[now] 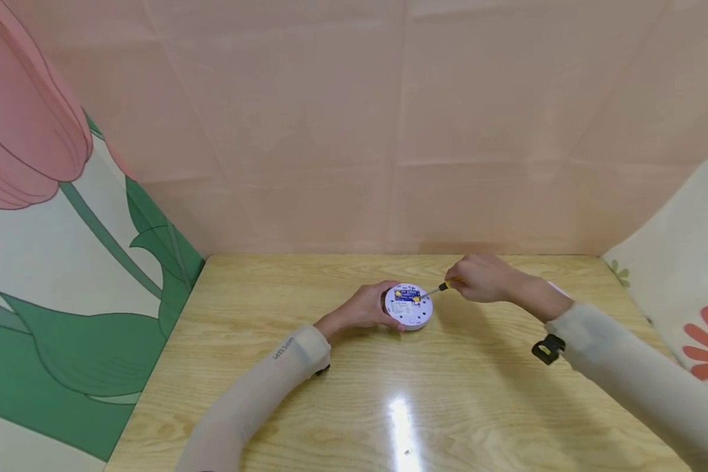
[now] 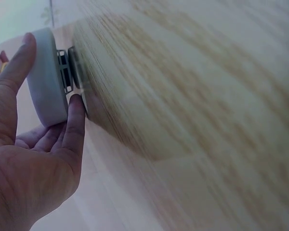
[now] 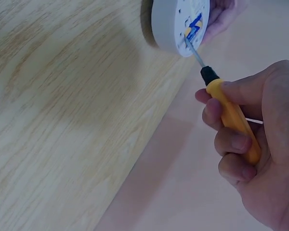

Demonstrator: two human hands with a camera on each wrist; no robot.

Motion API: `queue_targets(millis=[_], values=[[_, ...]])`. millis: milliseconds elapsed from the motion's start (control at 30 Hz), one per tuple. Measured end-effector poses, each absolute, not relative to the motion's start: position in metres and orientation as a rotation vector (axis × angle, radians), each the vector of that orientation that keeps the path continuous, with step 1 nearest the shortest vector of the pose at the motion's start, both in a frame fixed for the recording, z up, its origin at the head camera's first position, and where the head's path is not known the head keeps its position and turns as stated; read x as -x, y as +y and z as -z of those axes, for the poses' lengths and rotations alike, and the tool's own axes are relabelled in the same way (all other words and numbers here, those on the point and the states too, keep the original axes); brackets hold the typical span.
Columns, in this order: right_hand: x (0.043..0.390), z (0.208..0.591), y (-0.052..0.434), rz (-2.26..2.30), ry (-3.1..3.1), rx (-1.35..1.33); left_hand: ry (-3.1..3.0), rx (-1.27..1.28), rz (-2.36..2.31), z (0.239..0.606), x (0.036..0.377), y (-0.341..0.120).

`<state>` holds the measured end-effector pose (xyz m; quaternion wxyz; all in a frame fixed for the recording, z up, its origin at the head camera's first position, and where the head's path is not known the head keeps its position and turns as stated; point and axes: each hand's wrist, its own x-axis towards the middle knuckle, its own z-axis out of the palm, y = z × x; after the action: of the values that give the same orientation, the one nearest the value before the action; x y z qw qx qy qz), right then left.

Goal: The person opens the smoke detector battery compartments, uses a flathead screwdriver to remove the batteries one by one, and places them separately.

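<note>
My left hand [image 1: 366, 307] grips a round white device [image 1: 406, 318] by its side, fingers and thumb spread around the rim. The device's top face carries a blue panel [image 1: 405, 296] with yellow parts, plus printed text and small dark holes. In the left wrist view, a dark bracket-like piece [image 2: 65, 72] projects from its underside, close over the table. My right hand [image 1: 482, 278] holds a screwdriver [image 3: 233, 122] by its yellow handle, which has a black collar. The thin metal shaft slants down to the left, its tip right at a yellow part on the blue panel.
Everything is over a wood-grain table [image 1: 259, 288], with a plain pinkish backdrop [image 1: 307, 131] behind it. A small white item [image 1: 557, 287] shows partly behind the right wrist. Flower-printed panels [image 1: 94, 347] stand at both sides. A black strap mount [image 1: 549, 349] hangs under the right sleeve.
</note>
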<state>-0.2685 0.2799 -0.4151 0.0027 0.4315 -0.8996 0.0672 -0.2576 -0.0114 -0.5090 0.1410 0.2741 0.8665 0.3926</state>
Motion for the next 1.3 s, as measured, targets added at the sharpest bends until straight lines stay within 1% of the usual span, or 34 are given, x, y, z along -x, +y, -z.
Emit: queue_targets(millis=[433,700,1100,1300], values=[[0.263,0.396,0.256,-0.078,-2.925,-1.274,2.495,-0.768,-1.128,0.511,0.259,-0.010],[0.263,0.392,0.239,0.167,-2.860,-1.229,2.513,-0.754,-1.126,0.509,0.258,-0.009],[0.259,0.383,0.209,0.429,-2.727,-1.309,2.526,-0.760,-1.143,0.510,0.259,-0.012],[0.263,0.387,0.209,0.424,-2.766,-1.285,2.516,-0.768,-1.162,0.510,0.259,-0.013]])
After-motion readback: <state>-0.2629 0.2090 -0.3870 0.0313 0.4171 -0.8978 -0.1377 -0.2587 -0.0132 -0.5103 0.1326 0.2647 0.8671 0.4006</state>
